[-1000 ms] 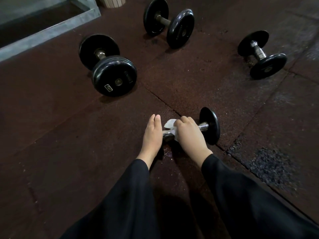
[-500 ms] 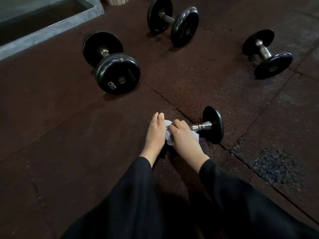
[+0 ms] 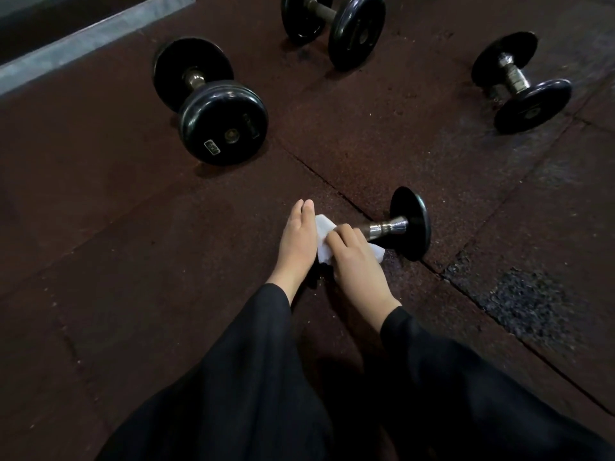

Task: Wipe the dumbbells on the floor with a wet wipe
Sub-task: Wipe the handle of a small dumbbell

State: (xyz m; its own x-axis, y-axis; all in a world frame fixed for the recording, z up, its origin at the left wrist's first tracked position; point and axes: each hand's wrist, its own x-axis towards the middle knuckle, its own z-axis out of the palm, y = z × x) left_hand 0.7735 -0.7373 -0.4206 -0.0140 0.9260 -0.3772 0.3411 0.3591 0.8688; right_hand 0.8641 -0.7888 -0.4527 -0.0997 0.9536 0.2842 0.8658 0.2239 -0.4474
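Note:
A small dumbbell [image 3: 408, 224] with black plates and a chrome handle lies on the dark rubber floor in front of me. My right hand [image 3: 356, 259] holds a white wet wipe [image 3: 323, 235] against the near part of the handle. My left hand [image 3: 298, 242] rests flat against the dumbbell's near plate, which it hides, fingers straight and together. Only the far plate and a short stretch of chrome handle show.
Three larger black dumbbells lie farther out: one at the left [image 3: 213, 104], one at the top middle [image 3: 334, 24], one at the right [image 3: 520, 83]. A grey ledge [image 3: 83, 44] runs along the top left. A rough worn patch [image 3: 525, 301] marks the floor at the right.
My right hand with the wipe has slid along the handle toward my left hand, baring more chrome beside the far plate. The view has shifted slightly.

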